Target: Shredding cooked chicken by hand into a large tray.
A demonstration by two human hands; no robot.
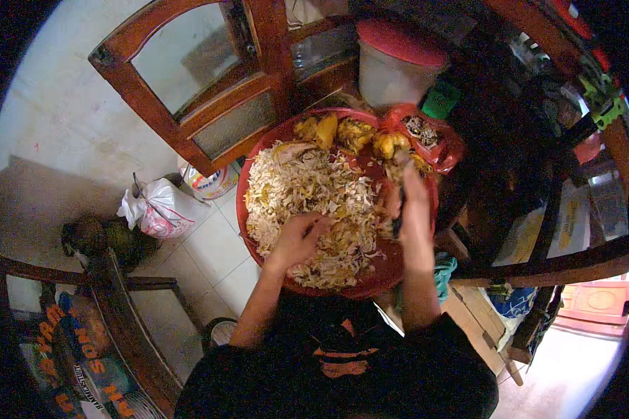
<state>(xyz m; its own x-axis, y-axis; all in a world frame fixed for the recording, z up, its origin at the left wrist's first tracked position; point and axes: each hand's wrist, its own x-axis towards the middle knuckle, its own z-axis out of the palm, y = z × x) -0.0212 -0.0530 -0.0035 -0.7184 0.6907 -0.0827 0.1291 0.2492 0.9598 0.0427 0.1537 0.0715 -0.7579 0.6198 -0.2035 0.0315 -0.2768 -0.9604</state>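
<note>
Left hand (302, 237) and right hand (414, 202) apart over a large, round red tray (388, 269)

Curled fingers of the left hand rest against a broad heap of pale, stringy shreds (286, 185), which look like cooked meat; whether they pinch any of it cannot be told. Well apart, the right hand is over the tray's right side, smeared by blur. Its fingers seem bent around something, and a slim black object (397, 225) shows at its left edge, but its kind and the firmness of any grip are unclear.

The shreds fill most of the tray. Along its far rim sit chunky, glossy yellow pieces (356, 135), still whole, beside a crumpled red plastic bag (449, 150) with small dark and pale scraps in it.

Pulling or cutting the larger pieces down into shreds appears to be the step in hand, and well advanced, judging by the heap. The next move probably calls for the left hand to steady a piece while the right parts it, fingers kept clear of any edge.

Printing shows on a round white tub (213, 183) with a coloured label, and bold orange lettering marks a dark printed panel (84, 363) at lower left. A black shirt (279, 359) bears an orange print.
</note>
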